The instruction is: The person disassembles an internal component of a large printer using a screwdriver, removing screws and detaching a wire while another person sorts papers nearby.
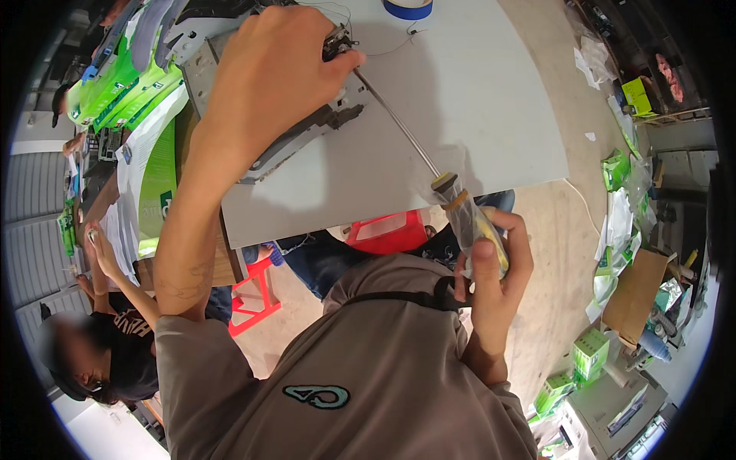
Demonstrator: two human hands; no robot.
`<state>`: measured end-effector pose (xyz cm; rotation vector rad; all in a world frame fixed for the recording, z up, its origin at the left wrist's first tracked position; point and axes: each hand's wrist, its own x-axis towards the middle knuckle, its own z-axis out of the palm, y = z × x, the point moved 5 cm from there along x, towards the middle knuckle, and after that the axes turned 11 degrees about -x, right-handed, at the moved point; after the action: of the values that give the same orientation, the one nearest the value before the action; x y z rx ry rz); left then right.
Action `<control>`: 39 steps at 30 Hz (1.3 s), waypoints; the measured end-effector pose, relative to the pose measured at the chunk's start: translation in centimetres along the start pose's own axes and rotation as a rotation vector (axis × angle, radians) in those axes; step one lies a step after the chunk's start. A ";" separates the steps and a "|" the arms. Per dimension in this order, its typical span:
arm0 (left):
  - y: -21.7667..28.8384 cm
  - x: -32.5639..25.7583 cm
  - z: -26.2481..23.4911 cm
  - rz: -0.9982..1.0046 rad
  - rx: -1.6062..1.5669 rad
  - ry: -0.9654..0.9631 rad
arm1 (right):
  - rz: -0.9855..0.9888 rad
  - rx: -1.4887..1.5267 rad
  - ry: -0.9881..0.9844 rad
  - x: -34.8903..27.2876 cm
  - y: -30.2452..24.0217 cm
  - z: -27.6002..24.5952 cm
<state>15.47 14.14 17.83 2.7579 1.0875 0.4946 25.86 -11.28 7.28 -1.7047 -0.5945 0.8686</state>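
Note:
My right hand (502,268) is closed around the handle of a long screwdriver (404,132). Clear plastic and a brown band wrap that black-and-yellow handle. The shaft slants up and left, its tip by my left thumb. My left hand (276,69) is bent over the table's far left part, gripping a small black mechanical part (337,46) with thumb and fingers. Beneath that hand lies a metal-and-black device frame (303,142), largely covered by my hand and forearm. Thin wires (399,46) trail from near the black part.
The pale table (491,115) carries a blue tape roll (408,9) at its far edge. Green-and-white packages (123,92) lie to the left, where another person (115,337) sits. A red stool (387,232) stands below the table edge. Cartons and plastic wrapping (613,230) line the right.

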 end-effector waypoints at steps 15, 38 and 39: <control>0.1 -0.3 0.3 0.019 -0.017 0.030 | 0.295 0.525 -0.453 1.4 -0.6 1.2; -1.1 -0.7 0.5 0.256 0.002 0.159 | 0.480 0.987 -0.651 2.2 -0.3 2.8; -1.2 -0.7 0.7 0.249 0.005 0.159 | 0.475 0.997 -0.636 2.1 -0.2 2.8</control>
<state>14.49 14.54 16.69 2.9158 0.7748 0.7534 24.92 -8.04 6.49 -0.6286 -0.0739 1.7127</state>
